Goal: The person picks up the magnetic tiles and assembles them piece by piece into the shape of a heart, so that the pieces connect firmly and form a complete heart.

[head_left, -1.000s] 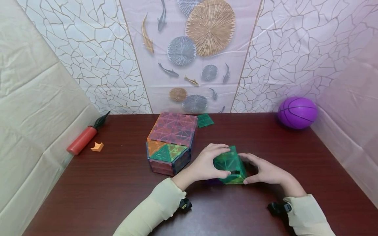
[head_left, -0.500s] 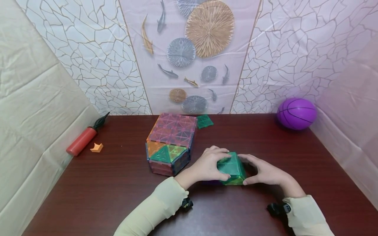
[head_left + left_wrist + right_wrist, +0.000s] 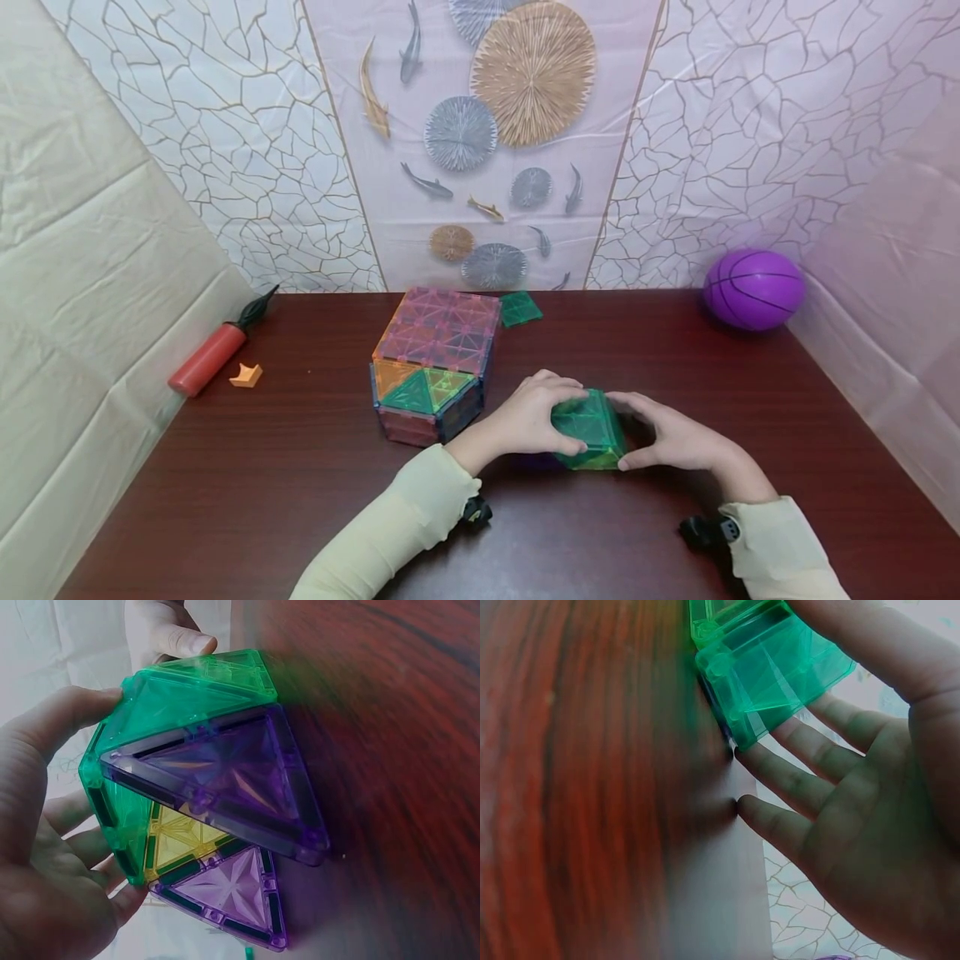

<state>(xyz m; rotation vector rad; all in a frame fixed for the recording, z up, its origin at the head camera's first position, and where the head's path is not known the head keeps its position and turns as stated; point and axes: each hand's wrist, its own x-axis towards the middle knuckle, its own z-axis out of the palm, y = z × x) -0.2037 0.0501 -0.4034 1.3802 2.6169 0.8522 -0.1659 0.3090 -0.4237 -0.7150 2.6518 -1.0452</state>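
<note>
A small structure of see-through magnetic tiles stands on the table, topped by a green square magnetic tile [image 3: 588,425]. My left hand [image 3: 528,421] holds this tile with thumb and fingers at opposite edges. In the left wrist view, a dark purple triangle tile [image 3: 232,765] leans out from the side, near a yellow tile [image 3: 180,834] and a lighter purple triangle tile [image 3: 231,889]. My right hand [image 3: 678,435] spans the structure's right side, thumb at the front and fingers behind. In the right wrist view, its fingertips [image 3: 761,761] touch the green tiles.
A larger magnetic-tile box [image 3: 438,333] with a pink top stands left of my hands. Behind it lies a loose green tile [image 3: 520,307]. A purple ball [image 3: 753,289], a red hand pump [image 3: 210,357] and an orange piece [image 3: 246,375] sit toward the sides.
The green square tile, tilted up one second ago, has come down flat on the structure's top. My left hand has shifted slightly right with it; my right hand has hardly moved.
</note>
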